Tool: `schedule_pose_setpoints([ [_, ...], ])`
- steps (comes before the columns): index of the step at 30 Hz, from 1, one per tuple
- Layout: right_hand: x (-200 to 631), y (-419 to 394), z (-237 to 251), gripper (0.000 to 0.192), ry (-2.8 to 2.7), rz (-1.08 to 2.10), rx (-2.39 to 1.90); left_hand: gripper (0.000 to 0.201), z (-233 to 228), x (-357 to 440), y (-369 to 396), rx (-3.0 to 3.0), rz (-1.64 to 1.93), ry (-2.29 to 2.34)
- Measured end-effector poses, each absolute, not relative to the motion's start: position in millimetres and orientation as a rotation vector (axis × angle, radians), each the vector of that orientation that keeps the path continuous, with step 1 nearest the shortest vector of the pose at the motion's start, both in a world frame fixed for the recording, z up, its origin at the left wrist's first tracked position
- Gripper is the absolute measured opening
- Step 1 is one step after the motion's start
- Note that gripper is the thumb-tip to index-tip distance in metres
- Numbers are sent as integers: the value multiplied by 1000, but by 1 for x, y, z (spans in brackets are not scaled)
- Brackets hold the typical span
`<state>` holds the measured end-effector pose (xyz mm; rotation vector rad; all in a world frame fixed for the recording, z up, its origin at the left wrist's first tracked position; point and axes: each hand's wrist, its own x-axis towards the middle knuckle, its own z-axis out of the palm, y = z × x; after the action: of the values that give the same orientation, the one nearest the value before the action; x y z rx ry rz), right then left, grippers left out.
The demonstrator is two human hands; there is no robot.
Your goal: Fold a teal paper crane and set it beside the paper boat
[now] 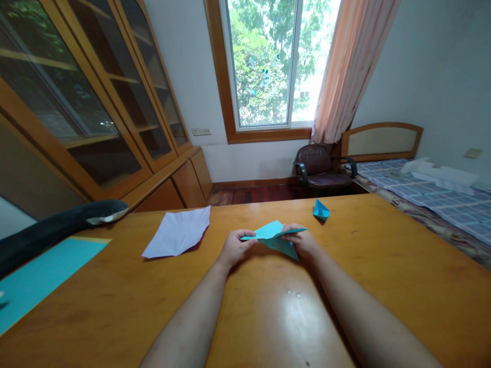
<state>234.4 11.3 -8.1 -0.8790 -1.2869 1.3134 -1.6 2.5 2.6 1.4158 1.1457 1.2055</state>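
A folded sheet of turquoise paper is held between my two hands, just above the wooden table. My left hand pinches its left corner between thumb and fingers. On the other side, my right hand grips the right part, and a paper flap covers some of its fingers. The paper has several points, one of them angled down toward me. Beyond my right hand, a small folded blue paper piece stands on the table. To the left of my left hand lies a creased white sheet.
Flat turquoise sheets lie at the table's left edge, beside a dark, curved object. Past the table are a brown armchair, a bed on the right and a glass-fronted cabinet on the left.
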Motion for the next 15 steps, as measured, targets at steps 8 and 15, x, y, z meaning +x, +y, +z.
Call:
schedule_pose_setpoints([
  [8, 232, 11, -10, 32, -1102, 1559, -867, 26, 5, -3, 4, 1483, 1178, 1139],
  [15, 228, 12, -11, 28, -1012, 1508, -930, 33, -4, 0, 6, 1474, 1166, 1153],
])
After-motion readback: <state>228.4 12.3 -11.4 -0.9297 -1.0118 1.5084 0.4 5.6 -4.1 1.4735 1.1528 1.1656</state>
